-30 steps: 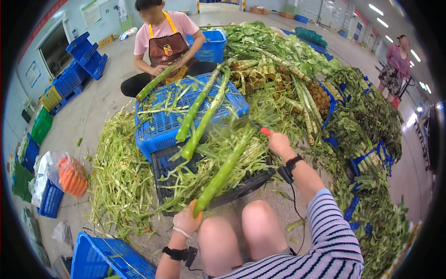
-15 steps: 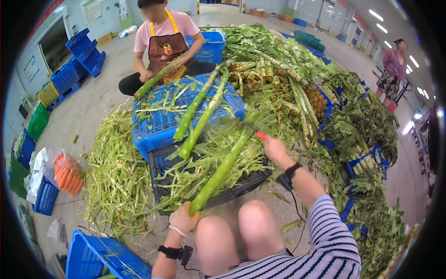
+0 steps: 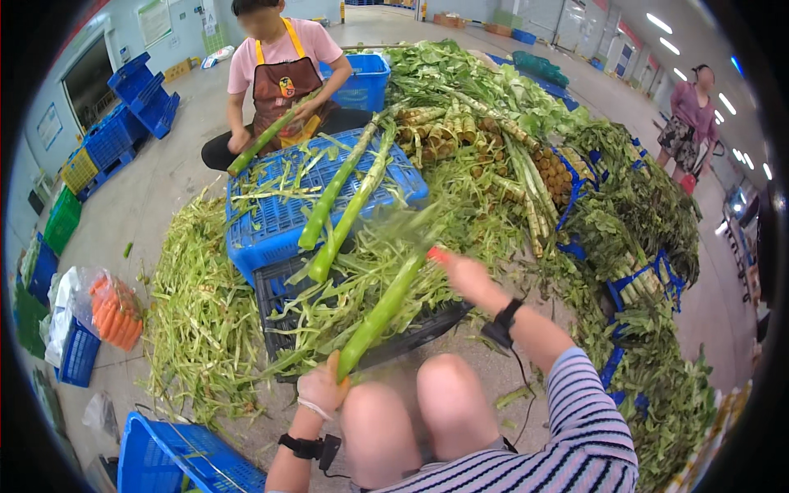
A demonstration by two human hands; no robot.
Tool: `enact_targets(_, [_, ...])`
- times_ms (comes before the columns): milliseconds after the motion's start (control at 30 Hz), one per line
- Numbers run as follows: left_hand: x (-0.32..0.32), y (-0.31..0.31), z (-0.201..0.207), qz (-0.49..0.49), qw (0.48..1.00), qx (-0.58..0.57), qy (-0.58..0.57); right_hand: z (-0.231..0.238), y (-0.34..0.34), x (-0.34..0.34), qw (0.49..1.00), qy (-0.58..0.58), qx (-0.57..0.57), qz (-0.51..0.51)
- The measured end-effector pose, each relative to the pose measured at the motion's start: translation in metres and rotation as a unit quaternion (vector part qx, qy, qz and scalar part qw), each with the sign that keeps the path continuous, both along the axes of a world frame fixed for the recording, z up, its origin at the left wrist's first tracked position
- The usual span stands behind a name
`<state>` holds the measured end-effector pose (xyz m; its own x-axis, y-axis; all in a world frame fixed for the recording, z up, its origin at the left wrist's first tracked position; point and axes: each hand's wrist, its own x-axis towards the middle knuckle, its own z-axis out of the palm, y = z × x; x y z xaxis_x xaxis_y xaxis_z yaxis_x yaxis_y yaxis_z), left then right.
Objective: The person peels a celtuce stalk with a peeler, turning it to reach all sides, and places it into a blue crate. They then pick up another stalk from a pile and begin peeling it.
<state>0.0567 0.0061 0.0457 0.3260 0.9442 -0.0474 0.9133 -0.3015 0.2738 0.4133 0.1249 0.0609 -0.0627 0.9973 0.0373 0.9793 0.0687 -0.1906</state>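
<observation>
My left hand (image 3: 319, 389), closed, grips the lower end of a green celtuce stem (image 3: 382, 316) that slants up and away over a black crate (image 3: 265, 308). Something orange-yellow shows at its fingers. My right hand (image 3: 470, 278) is wrapped round a red-handled peeling tool (image 3: 436, 255) at the stem's upper end; the tool's working end is smeared by motion. Long peelings (image 3: 329, 316) lie over the black crate beneath. Just beyond, two more celtuce stems (image 3: 333, 209) rest on an upturned blue crate (image 3: 279, 238).
Opposite me sits a person (image 3: 283, 82) holding another celtuce stem (image 3: 267, 140). Peelings (image 3: 201, 304) heap at left; leafy stems (image 3: 468, 123) pile at right. A blue basket (image 3: 181, 456) stands near lower left, beside bagged carrots (image 3: 115, 312). Another person (image 3: 692, 123) stands far right.
My right hand and the red-handled tool have moved left and slightly nearer along the stem. My left hand keeps its grip. The view has shifted slightly.
</observation>
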Motion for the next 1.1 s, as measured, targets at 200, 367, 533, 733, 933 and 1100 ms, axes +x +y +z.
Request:
enact_targets(200, [-0.003,0.002,0.001,-0.016,1.0,0.006,-0.01,-0.005,-0.008,0.001,0.998,0.06,-0.005,-0.017])
enact_targets(367, [-0.001,0.002,0.003,-0.015,1.0,-0.001,0.005,0.013,0.037,0.063,0.988,-0.045,0.009,-0.145])
enact_targets(533, [-0.002,0.002,-0.005,0.013,0.999,-0.003,-0.043,0.006,0.002,0.007,0.998,0.022,0.003,-0.053])
enact_targets(733, [0.004,0.005,0.004,0.012,0.999,-0.007,-0.047,-0.001,-0.056,-0.056,0.981,0.009,-0.064,0.185])
enact_targets(933, [0.007,0.007,0.002,0.008,1.0,-0.019,-0.008,-0.005,0.019,0.055,0.996,-0.051,0.04,-0.068])
enact_targets(1100, [0.003,0.001,-0.002,-0.006,0.999,0.039,-0.002,-0.017,-0.06,-0.064,0.961,0.082,-0.045,0.261])
